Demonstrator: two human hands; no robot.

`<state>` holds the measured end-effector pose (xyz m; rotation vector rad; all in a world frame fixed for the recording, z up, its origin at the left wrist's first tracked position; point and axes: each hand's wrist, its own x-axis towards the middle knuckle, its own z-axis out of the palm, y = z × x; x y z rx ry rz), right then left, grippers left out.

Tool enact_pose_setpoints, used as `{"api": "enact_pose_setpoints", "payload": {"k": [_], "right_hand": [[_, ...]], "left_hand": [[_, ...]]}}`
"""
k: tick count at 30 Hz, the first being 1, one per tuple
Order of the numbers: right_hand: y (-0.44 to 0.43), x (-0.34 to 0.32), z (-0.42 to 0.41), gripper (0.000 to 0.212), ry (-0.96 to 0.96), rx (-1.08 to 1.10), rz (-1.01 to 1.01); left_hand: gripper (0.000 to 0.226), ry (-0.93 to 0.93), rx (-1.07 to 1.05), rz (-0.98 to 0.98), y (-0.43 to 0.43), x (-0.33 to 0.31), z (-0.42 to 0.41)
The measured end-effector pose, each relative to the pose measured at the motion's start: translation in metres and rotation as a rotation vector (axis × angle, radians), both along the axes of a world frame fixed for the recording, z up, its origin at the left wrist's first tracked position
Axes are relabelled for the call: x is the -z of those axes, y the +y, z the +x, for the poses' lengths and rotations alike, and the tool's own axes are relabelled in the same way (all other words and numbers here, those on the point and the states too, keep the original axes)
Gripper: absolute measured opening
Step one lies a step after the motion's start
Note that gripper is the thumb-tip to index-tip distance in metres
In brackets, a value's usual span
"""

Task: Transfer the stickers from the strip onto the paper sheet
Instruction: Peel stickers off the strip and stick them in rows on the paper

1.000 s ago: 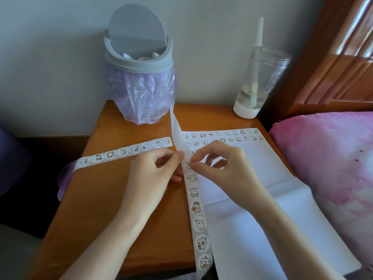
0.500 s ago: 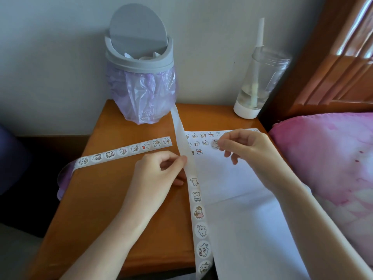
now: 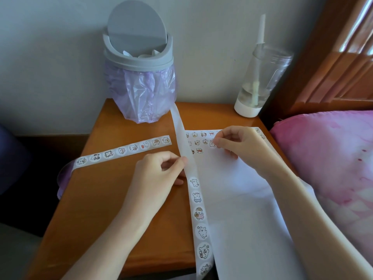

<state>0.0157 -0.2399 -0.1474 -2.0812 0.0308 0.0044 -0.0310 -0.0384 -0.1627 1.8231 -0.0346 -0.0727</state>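
Note:
A long white sticker strip (image 3: 198, 211) runs from the bin toward me, with round cartoon stickers on its near part and bare backing farther up. My left hand (image 3: 159, 174) pinches the strip at its bare stretch. A white paper sheet (image 3: 238, 199) lies to the right, with small stickers in rows near its top edge. My right hand (image 3: 240, 142) has its fingers curled and fingertips pressed to the sheet beside the second row of stickers. A second sticker strip (image 3: 123, 151) lies across the table to the left.
A grey swing-lid bin (image 3: 139, 63) with a purple bag stands at the back of the wooden table (image 3: 105, 201). A clear bottle (image 3: 256, 85) with a white base is at the back right. A pink pillow (image 3: 331, 158) borders the right side.
My right hand left the strip, moved up and right to the top of the sheet, and now presses near the sticker rows. My left hand kept its hold on the strip.

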Motion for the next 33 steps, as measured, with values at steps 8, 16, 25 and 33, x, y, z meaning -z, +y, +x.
{"api": "enact_pose_setpoints", "payload": {"k": [8, 16, 25, 33], "right_hand": [[0.0, 0.002, 0.003, 0.007, 0.049, -0.032, -0.041], [0.003, 0.007, 0.005, 0.003, 0.01, -0.012, -0.06], [0.004, 0.01, 0.006, 0.005, -0.022, -0.017, -0.096], [0.004, 0.014, 0.008, 0.008, -0.057, -0.022, -0.126]], "left_hand": [[0.017, -0.003, 0.003, 0.02, 0.0, 0.0, 0.0], [0.017, -0.012, 0.0, 0.036, 0.0, 0.0, 0.0], [0.018, -0.011, 0.0, 0.039, 0.0, 0.0, 0.0], [0.017, -0.026, 0.001, 0.062, 0.0, 0.001, 0.0]]}}
